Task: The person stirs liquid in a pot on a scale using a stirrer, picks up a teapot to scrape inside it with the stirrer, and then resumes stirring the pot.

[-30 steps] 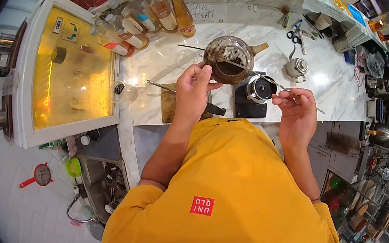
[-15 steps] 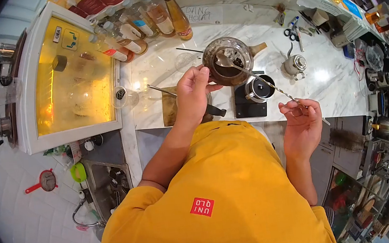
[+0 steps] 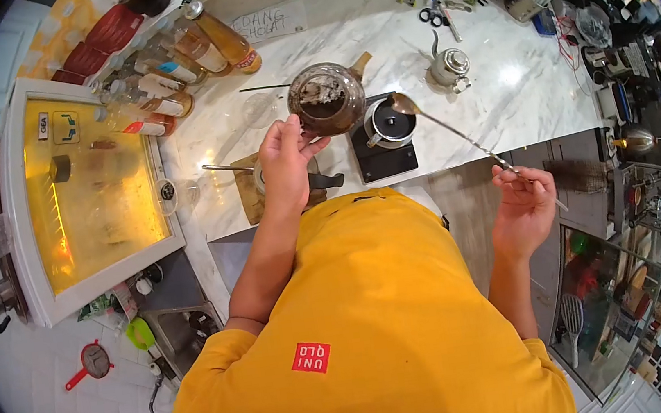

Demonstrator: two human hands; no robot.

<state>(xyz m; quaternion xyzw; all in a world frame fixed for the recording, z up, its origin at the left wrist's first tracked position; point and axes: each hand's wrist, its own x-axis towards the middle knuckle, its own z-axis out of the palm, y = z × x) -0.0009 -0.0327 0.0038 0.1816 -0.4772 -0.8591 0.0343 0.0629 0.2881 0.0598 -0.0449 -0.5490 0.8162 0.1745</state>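
Observation:
My left hand (image 3: 285, 162) grips a round glass teapot (image 3: 349, 98) at its near-left side, holding it up over the counter. Dark, wet-looking contents and a pale residue on the glass show through its opening. Pinched in the fingers of my right hand (image 3: 525, 207) is a long bar spoon (image 3: 457, 131) with a twisted stem. Its bowl is outside the teapot, just above the rim of a small metal pot (image 3: 371, 129). Dark liquid or a dark inside shows in that pot, which stands on a black scale (image 3: 387, 165).
A small steel gooseneck kettle (image 3: 450, 70) stands to the right. Behind the teapot, bottles (image 3: 223, 40) line the counter beside a yellow-lit cabinet (image 3: 94, 198). Scissors (image 3: 431, 17) lie at the back. A black-handled vessel (image 3: 326, 181) sits on a brown board (image 3: 250, 200) below my left wrist.
The spoon has come out of the teapot and moved right, to above the metal pot. My left hand still holds the teapot. The camera view has shifted and turned.

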